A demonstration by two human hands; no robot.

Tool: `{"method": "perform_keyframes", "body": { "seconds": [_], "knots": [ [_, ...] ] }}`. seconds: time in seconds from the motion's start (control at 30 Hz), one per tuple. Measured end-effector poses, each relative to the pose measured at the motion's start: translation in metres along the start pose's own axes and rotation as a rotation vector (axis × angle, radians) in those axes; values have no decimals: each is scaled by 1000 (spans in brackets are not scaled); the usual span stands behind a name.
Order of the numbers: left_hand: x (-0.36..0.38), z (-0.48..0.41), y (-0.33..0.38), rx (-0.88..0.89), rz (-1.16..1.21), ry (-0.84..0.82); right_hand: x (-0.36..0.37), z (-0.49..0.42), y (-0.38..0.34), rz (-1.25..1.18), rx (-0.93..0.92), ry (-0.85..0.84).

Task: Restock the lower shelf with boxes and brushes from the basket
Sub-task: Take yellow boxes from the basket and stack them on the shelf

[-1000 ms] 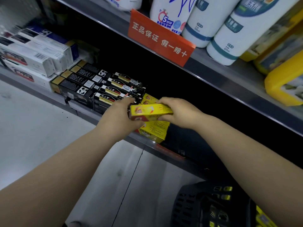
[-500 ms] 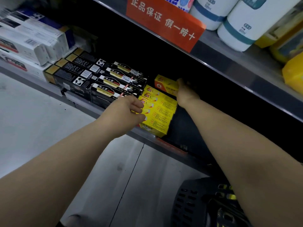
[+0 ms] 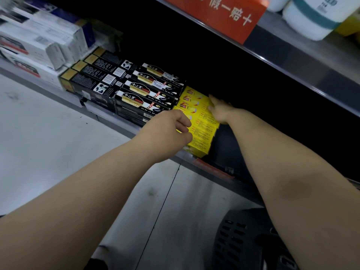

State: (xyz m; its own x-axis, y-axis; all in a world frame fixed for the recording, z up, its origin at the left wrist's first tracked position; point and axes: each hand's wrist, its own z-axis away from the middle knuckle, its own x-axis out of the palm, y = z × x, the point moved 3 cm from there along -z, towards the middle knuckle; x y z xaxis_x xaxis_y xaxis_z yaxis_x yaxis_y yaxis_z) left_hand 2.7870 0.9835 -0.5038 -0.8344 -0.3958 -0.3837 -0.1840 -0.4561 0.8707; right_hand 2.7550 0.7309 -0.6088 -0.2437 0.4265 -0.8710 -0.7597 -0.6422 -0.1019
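A stack of yellow boxes (image 3: 202,125) lies on the lower shelf (image 3: 124,127), right of the black toothpaste boxes (image 3: 144,94). My right hand (image 3: 219,111) rests flat on the top yellow box near the back of the stack, fingers straight. In front of the stack's left edge is my left hand (image 3: 171,131), fingers loosely curled and holding nothing. The black basket (image 3: 243,240) stands on the floor at the bottom right, partly hidden by my right arm.
White boxes (image 3: 39,43) fill the shelf's left end. The upper shelf (image 3: 303,61) carries white bottles (image 3: 315,18) and a red sign (image 3: 220,14). Right of the yellow stack the lower shelf is dark. Grey floor tiles (image 3: 48,152) lie below.
A second ago both hands held a yellow box in front of the shelf. My right hand carried it to the back of the stack and now lies flat on it; my left hand let go.
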Motion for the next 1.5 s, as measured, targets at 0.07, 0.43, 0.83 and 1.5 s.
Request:
{"method": "perform_keyframes", "body": {
  "seconds": [0.07,0.43,0.83,1.5],
  "knots": [
    [1,2,4,5,7,-2,-4,8,-1,39,1,-17],
    [29,38,57,130,-11,-14,-86,172,-19,78,-270,-85],
    [130,143,121,633,-306,-242,-71,402,115,-443,-195,191],
    [237,199,131,746,-687,-584,88,437,231,72,236,-202]
  ]
}}
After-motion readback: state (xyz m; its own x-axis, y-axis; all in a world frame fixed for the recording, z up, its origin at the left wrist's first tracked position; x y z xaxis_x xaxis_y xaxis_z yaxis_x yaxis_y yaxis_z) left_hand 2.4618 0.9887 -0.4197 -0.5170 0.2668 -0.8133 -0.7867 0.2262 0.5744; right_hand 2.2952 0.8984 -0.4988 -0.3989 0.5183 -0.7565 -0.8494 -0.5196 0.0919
